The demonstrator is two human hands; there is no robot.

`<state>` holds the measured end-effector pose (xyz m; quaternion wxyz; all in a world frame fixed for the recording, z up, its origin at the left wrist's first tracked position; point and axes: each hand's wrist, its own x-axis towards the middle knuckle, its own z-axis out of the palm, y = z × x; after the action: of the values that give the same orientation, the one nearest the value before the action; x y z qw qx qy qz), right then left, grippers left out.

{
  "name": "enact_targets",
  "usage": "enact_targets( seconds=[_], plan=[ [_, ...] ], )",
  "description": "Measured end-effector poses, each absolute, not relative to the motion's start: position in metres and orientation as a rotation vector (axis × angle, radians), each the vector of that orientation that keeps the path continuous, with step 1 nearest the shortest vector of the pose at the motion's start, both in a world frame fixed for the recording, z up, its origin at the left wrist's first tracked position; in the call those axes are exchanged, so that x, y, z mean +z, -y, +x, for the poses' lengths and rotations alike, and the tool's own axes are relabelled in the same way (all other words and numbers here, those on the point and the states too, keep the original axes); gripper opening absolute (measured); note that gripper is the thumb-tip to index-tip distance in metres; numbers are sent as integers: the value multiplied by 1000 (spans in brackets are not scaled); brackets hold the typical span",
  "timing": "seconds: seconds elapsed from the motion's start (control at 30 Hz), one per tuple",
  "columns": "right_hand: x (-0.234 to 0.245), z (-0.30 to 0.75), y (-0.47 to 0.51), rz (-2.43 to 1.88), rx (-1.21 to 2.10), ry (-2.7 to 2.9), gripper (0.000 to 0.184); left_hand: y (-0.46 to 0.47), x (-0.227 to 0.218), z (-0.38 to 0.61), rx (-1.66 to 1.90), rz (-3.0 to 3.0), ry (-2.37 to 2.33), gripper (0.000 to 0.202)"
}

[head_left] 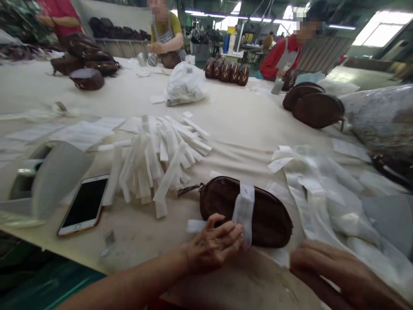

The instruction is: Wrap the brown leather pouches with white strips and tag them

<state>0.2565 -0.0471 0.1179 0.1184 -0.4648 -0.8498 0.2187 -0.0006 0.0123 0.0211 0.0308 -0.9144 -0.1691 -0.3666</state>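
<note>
A dark brown zip pouch (267, 215) lies on the table in front of me, its wrist strap and zip pull pointing left. Around its middle runs a translucent white strip (244, 206) with a small white label at the top. My left hand (216, 243) is closed at the pouch's near edge, its curled fingertips pressing on the strip. To the right of the pouch, apart from it, is my right hand (329, 267), smeared by motion. Its fingertips are too blurred to show whether they hold anything.
Loose white strips (155, 159) are piled left of the pouch, near a phone (84, 204) and a grey tape dispenser (54, 176). More translucent wrapping (322, 193) lies right. Brown pouches (318, 110) and a white plastic bag (185, 84) stand farther back, where other people work.
</note>
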Motion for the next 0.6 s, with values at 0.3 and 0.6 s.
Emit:
enact_targets(
  seconds=[0.3,0.6],
  plan=[
    [105,196,-49,-1173,415,3022,17,-13,12,-2,-1107,-2809,511,15],
    [103,186,-61,-1475,565,2979,13,-15,12,-3,-1079,-2867,480,16]
  ],
)
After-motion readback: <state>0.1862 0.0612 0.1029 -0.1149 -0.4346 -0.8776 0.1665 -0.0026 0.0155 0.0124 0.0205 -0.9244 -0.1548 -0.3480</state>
